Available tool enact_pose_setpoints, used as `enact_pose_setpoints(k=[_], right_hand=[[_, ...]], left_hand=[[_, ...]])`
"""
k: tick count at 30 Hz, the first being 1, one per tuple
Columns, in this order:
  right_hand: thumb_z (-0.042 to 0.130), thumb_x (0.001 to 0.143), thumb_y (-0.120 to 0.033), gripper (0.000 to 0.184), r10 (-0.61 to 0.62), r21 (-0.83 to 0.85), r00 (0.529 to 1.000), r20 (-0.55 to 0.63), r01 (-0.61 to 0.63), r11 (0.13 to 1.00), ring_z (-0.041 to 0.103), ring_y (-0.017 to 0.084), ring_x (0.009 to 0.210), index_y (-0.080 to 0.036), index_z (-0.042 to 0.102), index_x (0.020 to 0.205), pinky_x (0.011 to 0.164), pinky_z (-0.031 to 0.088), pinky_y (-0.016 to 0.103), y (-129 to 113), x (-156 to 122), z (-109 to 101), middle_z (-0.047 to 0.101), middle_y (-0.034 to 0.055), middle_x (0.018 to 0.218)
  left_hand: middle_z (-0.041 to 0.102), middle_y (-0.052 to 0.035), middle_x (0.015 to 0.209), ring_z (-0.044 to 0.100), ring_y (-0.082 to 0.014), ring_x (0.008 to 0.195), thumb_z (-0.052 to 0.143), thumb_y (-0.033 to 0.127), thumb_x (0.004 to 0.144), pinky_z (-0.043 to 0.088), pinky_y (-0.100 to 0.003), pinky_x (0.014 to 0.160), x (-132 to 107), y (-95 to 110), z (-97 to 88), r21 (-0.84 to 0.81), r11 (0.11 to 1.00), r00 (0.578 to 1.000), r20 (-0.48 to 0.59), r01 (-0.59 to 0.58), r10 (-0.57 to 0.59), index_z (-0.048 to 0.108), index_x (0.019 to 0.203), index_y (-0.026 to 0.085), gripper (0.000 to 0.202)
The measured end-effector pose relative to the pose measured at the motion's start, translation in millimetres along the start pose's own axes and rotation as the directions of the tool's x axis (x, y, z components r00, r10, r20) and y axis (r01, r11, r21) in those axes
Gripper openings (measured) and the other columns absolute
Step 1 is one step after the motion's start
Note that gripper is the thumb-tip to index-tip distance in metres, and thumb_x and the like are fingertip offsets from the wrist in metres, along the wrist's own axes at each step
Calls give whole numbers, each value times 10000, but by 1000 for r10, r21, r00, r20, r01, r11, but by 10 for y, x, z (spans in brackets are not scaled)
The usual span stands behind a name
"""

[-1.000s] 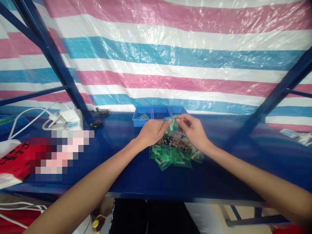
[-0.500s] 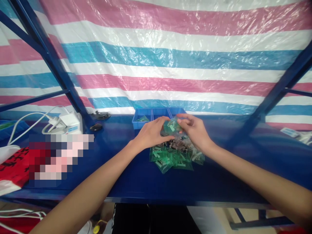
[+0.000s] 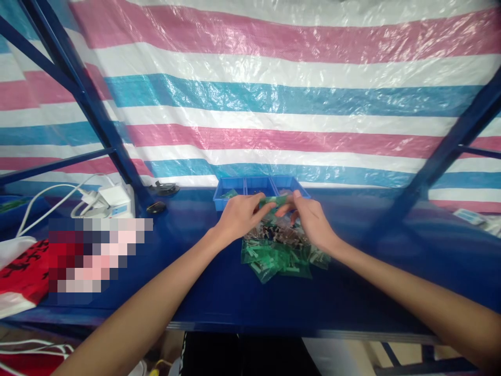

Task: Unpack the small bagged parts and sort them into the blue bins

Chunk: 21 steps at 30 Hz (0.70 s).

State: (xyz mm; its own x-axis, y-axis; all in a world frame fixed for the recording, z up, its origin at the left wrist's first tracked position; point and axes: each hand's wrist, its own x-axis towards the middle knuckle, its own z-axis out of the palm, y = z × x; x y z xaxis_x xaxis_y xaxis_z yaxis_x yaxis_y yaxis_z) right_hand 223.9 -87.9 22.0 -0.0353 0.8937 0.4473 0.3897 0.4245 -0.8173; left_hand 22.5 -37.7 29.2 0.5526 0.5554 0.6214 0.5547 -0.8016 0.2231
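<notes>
Between my two hands is a small green plastic bag (image 3: 273, 200), held above the pile. My left hand (image 3: 240, 215) pinches its left side with thumb and fingers. On the other side my right hand (image 3: 311, 219) has its fingers closed on the bag's right edge. Below them lies a heap of green bags (image 3: 276, 258) with pale strips inside, and behind these are clear bags with small brown metallic parts (image 3: 282, 235). Just past my hands stand three joined blue bins (image 3: 258, 185); a green bag (image 3: 230, 194) lies in the left one. My fingers hide part of the held bag.
The blue table (image 3: 195, 292) ends at a metal edge near my lap. A white power strip with plugs and cables (image 3: 117, 203), a black mouse-like object (image 3: 156, 207) and a red-and-white bag (image 3: 23, 271) are at left. Blue frame posts stand on both sides before a striped sheet (image 3: 274, 99).
The held bag has turned from facing me to a flatter, narrower look. My hands have shifted slightly, with the right fingers now folded under it. The view has tilted a little.
</notes>
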Motion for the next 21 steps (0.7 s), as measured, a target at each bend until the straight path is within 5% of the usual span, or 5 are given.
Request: enact_pose_setpoints(k=[9, 13, 15, 18, 21], right_hand=[[271, 1075, -515, 579, -188, -327, 980, 61, 198, 924, 544, 176, 560, -223, 520, 640, 610, 379, 330, -124, -44, -42, 543, 8, 579], [312, 1062, -520, 494, -210, -324, 975, 66, 220, 920, 519, 176, 559, -238, 454, 682, 584, 375, 327, -149, -55, -16, 512, 2, 606], [365, 1044, -540, 452, -128, -219, 989, 73, 141, 965, 541, 173, 548, -238, 472, 724, 560, 410, 321, -136, -41, -3, 565, 7, 648], [447, 1008, -572, 421, 56, -8, 994, 89, -56, 998, 568, 166, 492, -231, 516, 769, 511, 461, 317, -91, -2, 5, 627, 12, 675], [518, 973, -581, 433, 119, 118, 991, 66, -127, 985, 568, 156, 484, -225, 517, 729, 498, 479, 309, -34, 36, 4, 644, 17, 679]], left_hand=[[318, 44, 494, 347, -103, 459, 457, 585, 1011, 211, -300, 518, 33, 45, -15, -194, 972, 990, -13, 133, -138, 312, 603, 202, 578], [218, 41, 528, 272, -102, 483, 440, 607, 1007, 183, -306, 519, 53, 50, -2, -279, 942, 981, 10, 188, -192, 226, 592, 198, 621], [239, 43, 542, 290, -103, 490, 429, 609, 1010, 199, -299, 515, 50, 48, 11, -318, 926, 978, 17, 202, -207, 291, 602, 199, 595], [341, 70, 557, 372, -111, 492, 466, 552, 1017, 253, -274, 516, 29, 46, 20, -333, 921, 977, 10, 202, -211, 549, 935, 195, 376], [437, 83, 626, 452, -122, 528, 574, 480, 981, 304, -255, 533, 7, 43, 13, -224, 964, 990, 24, 141, -140, 388, 1402, 187, 546]])
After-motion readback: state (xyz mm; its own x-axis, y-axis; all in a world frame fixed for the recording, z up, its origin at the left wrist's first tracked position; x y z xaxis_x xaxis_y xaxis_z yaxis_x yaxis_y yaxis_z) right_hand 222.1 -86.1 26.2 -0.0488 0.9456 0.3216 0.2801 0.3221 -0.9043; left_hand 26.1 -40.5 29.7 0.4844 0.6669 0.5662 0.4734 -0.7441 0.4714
